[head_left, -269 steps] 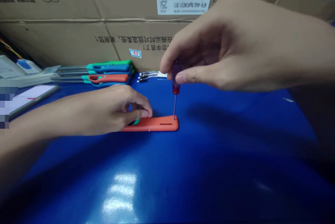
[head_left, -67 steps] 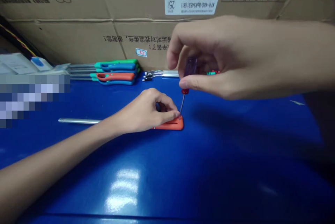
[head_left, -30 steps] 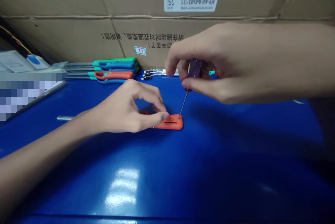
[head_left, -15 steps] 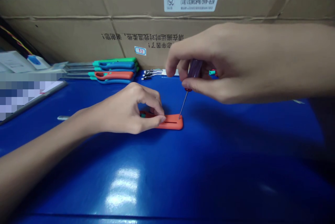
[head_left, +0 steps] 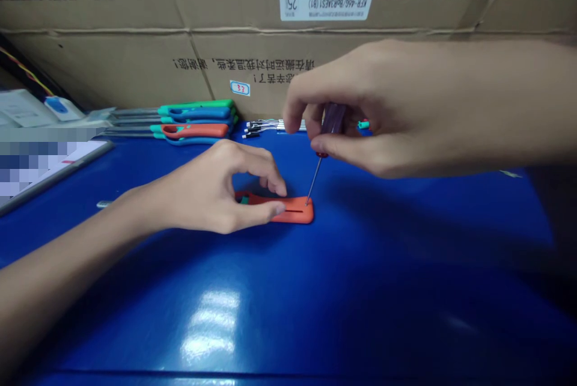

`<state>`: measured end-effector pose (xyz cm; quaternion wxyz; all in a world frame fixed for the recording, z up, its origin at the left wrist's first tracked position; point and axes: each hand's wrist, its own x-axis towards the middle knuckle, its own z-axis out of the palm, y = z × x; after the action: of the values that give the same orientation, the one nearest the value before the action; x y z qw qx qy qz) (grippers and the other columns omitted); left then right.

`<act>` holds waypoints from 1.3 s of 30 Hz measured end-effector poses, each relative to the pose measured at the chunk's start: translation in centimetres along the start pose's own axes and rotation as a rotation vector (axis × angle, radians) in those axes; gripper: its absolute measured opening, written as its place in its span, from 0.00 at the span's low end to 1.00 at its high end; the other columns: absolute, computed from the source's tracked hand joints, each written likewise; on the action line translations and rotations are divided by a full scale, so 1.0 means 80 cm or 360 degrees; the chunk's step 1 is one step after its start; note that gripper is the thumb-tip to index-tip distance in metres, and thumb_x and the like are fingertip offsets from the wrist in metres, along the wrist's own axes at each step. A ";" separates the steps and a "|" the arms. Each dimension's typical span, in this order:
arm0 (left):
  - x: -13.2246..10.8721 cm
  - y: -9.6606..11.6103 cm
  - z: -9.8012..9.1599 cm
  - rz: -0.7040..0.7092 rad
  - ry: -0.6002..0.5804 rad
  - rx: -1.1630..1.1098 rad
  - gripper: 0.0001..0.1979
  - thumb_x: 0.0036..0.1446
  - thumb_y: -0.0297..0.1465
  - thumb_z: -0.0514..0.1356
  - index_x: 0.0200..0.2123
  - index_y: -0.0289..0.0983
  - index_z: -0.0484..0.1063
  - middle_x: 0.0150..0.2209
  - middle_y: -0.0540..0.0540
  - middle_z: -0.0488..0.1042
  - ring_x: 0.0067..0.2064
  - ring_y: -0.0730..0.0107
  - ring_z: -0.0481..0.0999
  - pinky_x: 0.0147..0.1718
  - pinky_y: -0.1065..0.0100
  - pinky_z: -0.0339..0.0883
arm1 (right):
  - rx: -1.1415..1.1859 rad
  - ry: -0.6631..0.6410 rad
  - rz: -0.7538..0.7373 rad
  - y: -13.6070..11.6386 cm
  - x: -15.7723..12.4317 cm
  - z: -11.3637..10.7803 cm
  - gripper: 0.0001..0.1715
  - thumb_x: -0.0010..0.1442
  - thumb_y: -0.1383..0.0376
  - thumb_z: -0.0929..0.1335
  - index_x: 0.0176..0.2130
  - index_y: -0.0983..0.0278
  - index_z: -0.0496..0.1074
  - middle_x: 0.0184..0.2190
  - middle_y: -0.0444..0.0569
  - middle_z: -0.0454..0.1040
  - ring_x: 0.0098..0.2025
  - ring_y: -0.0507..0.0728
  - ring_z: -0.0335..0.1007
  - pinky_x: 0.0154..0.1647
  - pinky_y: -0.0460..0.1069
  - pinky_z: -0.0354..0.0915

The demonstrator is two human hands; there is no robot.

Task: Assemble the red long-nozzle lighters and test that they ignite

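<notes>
An orange long-nosed lighter (head_left: 297, 208) lies flat on the blue table, its slotted handle end to the right; the rest is partly covered by my left hand (head_left: 241, 190). My left thumb rests over the handle, while the index finger is spread away from it above the far edge. In my right hand (head_left: 365, 112) is a screwdriver (head_left: 332, 121) with a dark purple handle and a red collar, gripped between thumb and fingers. Its thin shaft slants down, and the tip meets a small hole near the handle's right end.
Several lighters (head_left: 198, 121) with green, blue and orange handles are stacked at the back left. Thin wired parts (head_left: 261, 127) lie behind my hands. A large cardboard box (head_left: 135, 67) walls off the back. At the left edge is a grey-framed panel (head_left: 58, 172).
My left index finger has lifted and spread from the thumb, uncovering more of the orange handle. The screwdriver tip remains at the hole in the handle. The whole view has shifted slightly.
</notes>
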<state>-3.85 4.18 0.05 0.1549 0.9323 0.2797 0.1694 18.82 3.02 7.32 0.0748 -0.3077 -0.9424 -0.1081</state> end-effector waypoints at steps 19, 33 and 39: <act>-0.004 0.019 0.004 0.0374 -0.0162 0.0497 0.14 0.66 0.28 0.53 0.39 0.38 0.80 0.36 0.47 0.76 0.39 0.68 0.72 0.53 0.58 0.55 | -0.0034 0.0023 -0.0006 0.003 -0.001 0.000 0.12 0.57 0.64 0.67 0.43 0.54 0.69 0.31 0.36 0.72 0.25 0.48 0.63 0.18 0.42 0.53; -0.002 0.014 0.009 0.0392 0.0054 0.0571 0.14 0.65 0.30 0.53 0.35 0.37 0.79 0.34 0.46 0.75 0.38 0.68 0.72 0.43 0.63 0.63 | -0.0081 0.0051 -0.0075 0.006 0.000 0.004 0.09 0.57 0.62 0.66 0.41 0.54 0.70 0.29 0.35 0.70 0.24 0.48 0.62 0.19 0.42 0.56; -0.002 0.014 0.007 0.0429 0.0005 0.0660 0.15 0.65 0.28 0.53 0.33 0.39 0.80 0.33 0.46 0.74 0.38 0.67 0.71 0.42 0.62 0.61 | -0.0095 0.0066 -0.0111 0.007 0.001 0.003 0.09 0.57 0.62 0.66 0.40 0.55 0.70 0.29 0.36 0.69 0.24 0.48 0.62 0.19 0.42 0.56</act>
<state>-3.22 3.09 -0.07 -0.0641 0.9727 0.1819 0.1289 19.10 3.56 7.19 0.0811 -0.2746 -0.9471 -0.1451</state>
